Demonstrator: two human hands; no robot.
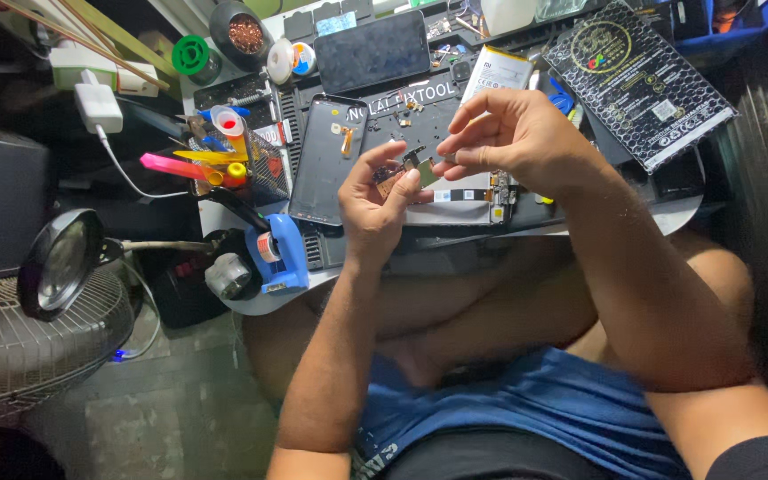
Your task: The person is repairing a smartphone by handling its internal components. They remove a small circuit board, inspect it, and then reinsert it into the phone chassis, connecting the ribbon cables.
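My left hand (373, 206) pinches a small circuit board (402, 171) between thumb and fingers, just above the work mat (437, 111). My right hand (508, 135) comes in from the right and its fingertips meet the same small board at its right end. Under both hands lies an opened phone body (468, 200) with its innards showing. A detached phone screen (329, 160) lies face up to the left of my left hand.
A second dark phone (372, 52) and a white battery (498, 71) lie further back. A black bubble-wrap pouch (637, 80) sits at the right. A blue tape dispenser (279, 253), a tool holder (224, 156), a magnifier lamp (60, 262) and a fan grille (28, 347) stand at the left.
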